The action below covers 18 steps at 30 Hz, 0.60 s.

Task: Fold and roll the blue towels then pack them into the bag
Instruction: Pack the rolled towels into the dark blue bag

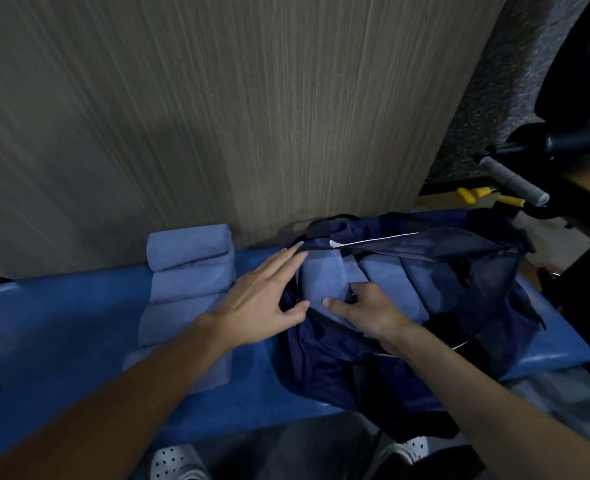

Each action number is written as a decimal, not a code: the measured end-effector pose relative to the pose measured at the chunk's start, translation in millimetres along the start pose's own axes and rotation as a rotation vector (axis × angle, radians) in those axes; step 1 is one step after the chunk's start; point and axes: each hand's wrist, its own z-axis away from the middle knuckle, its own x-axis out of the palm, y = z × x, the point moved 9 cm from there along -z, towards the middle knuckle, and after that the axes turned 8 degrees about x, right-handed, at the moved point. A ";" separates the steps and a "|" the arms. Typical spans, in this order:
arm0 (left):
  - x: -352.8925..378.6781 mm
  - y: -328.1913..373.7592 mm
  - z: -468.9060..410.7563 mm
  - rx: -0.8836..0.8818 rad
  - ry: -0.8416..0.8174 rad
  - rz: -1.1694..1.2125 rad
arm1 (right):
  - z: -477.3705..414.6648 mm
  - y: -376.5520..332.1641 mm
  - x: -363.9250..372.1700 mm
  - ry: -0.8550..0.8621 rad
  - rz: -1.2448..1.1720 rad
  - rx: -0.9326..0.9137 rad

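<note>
At centre, the right hand (366, 313) grips a rolled towel (321, 278) inside the navy bag (321, 362); the left hand (262, 299), fingers straight, touches its rim. More rolls (189, 271) lie left, on the blue bench (61, 323).

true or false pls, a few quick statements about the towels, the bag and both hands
1. A row of rolled towels lies on the bench, to the left of the bag. True.
2. The bag is zipped shut. False: it gapes open, with packed towels showing inside.
3. The left hand has straight fingers at the left edge of the bag's opening. True.
4. The right hand lifts a towel high above the bench. False: it is down in the bag's opening, with its fingers curled on one of the packed towels.
</note>
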 end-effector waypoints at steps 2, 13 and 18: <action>-0.2 -0.9 1.2 -0.007 0.004 0.035 | 1.4 2.1 3.6 -0.052 -0.031 0.030; 2.6 1.6 3.2 0.005 -0.008 0.112 | 8.1 -9.8 -3.7 0.109 0.231 -0.063; 11.1 -3.5 6.5 -0.029 -0.117 0.014 | 9.9 -17.3 8.6 0.175 0.480 -0.207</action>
